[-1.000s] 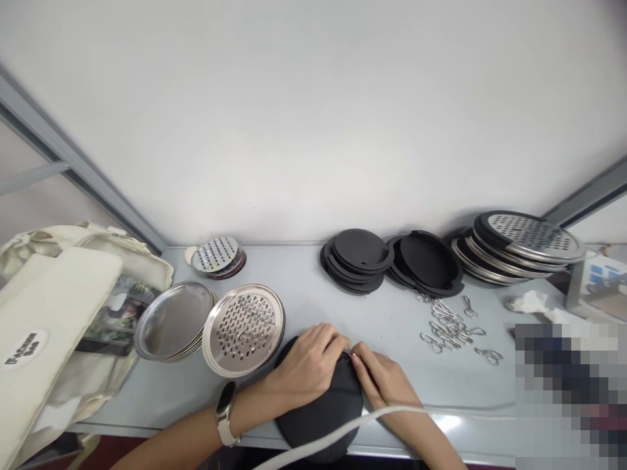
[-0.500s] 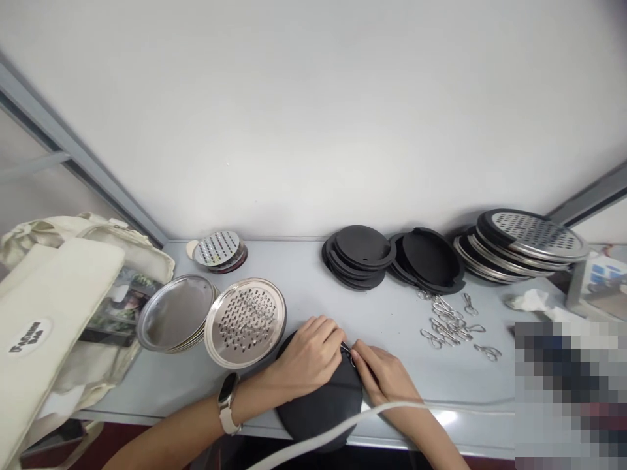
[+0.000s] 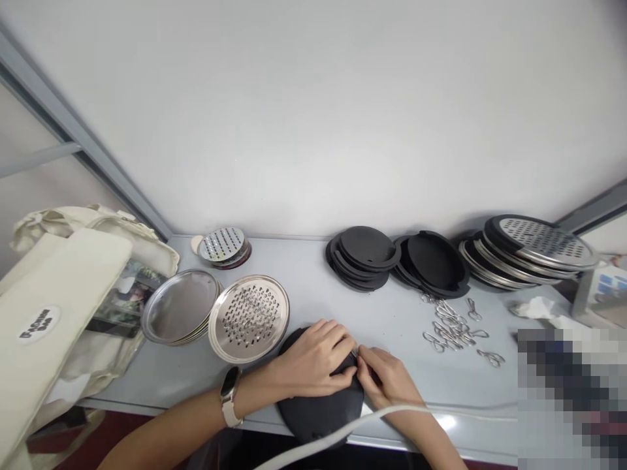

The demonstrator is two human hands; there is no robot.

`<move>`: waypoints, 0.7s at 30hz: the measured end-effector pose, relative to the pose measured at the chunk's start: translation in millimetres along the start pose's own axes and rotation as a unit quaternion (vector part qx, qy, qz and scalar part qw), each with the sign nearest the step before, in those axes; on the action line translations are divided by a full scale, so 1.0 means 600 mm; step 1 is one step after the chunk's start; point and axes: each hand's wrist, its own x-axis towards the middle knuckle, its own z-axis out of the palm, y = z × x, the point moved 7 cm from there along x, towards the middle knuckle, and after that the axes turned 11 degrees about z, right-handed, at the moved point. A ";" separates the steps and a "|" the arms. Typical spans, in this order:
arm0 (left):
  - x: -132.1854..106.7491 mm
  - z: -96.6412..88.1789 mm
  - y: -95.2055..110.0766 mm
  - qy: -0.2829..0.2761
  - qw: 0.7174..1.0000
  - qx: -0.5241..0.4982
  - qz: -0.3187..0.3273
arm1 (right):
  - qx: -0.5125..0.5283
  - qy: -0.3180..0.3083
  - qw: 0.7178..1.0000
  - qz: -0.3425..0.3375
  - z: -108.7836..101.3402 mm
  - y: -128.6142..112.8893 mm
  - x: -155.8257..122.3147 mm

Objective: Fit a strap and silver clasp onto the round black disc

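Note:
My left hand [image 3: 313, 360] is bent over the top of a black round lid [image 3: 321, 414] at the table's front edge, its fingers closed on the lid's upper right rim. At that same rim my right hand [image 3: 386, 373] pinches a small metal wire clip [image 3: 354, 353], mostly hidden between the fingers of both hands. Several loose wire clips [image 3: 448, 329] lie in a heap to the right. Left of the lid rests a round metal grater disc [image 3: 252, 316], next to a stack of plain metal discs [image 3: 181, 307].
Along the wall stand black lids [image 3: 369, 247], black ring trays [image 3: 435, 261], grater discs in black frames [image 3: 539, 241] and small grater plates [image 3: 223, 245]. A cream bag [image 3: 73, 281] is at the left. A white cable [image 3: 343, 427] crosses in front of the lid.
My left hand's fingers have shifted slightly right and spread over the rim, covering more of the clip. My right fingertips remain beside it. The view has moved a little.

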 end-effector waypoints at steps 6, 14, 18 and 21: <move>0.000 -0.003 0.002 -0.008 1.000 0.000 0.017 | 0.003 0.004 1.000 -0.003 -0.002 -0.002 -0.002; 0.000 -0.003 0.003 0.008 1.000 -0.009 0.018 | -0.001 0.023 1.000 -0.012 -0.005 -0.004 0.000; 0.000 -0.004 0.003 0.010 1.000 -0.013 0.017 | 0.005 0.030 0.999 -0.016 -0.008 -0.006 0.001; 0.000 -0.004 0.003 0.007 1.000 -0.017 0.016 | 0.009 0.037 0.999 -0.018 -0.009 -0.008 -0.001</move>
